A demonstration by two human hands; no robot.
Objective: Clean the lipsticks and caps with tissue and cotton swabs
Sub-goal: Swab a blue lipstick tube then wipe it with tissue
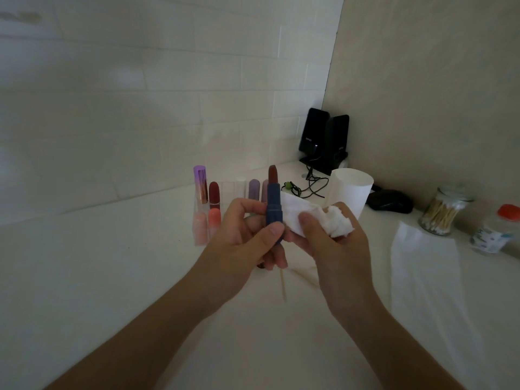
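**Hands hold an open lipstick against a wad of tissue**

Bare forearms reach in from the bottom edge and meet at the middle of a white tabletop (pixel 112 277), which runs back to a tiled wall.

On the right of the tabletop lies a flat sheet of tissue (pixel 425 266). Behind it a white paper roll (pixel 350 192) stands upright, and two black speakers (pixel 323 139) sit in the corner with a dark cable (pixel 312 187) trailing from them. A dark mouse (pixel 389 204) rests to the right of the roll.

The left hand (pixel 250 235) curls its fingers and thumb round the lower part of a dark blue lipstick (pixel 273 209), held upright and uncapped, its brownish-red tip on top. The right hand (pixel 334 243) pinches a crumpled tissue (pixel 332 223) under the thumb. One edge of the tissue lies against the right side of the blue tube.

Farther right are a glass jar of cotton swabs (pixel 443 212) and a small pot with a red lid (pixel 498 232).

Behind the hands stands a row of small pieces: a tall purple tube (pixel 200 182), a dark red lipstick (pixel 214 192), a coral lipstick (pixel 214 220), a pink piece (pixel 199 226) beside it, pale caps (pixel 240 187) and lilac caps (pixel 254 188).

A thin swab stick (pixel 282 285) lies on the tabletop beneath the left hand.
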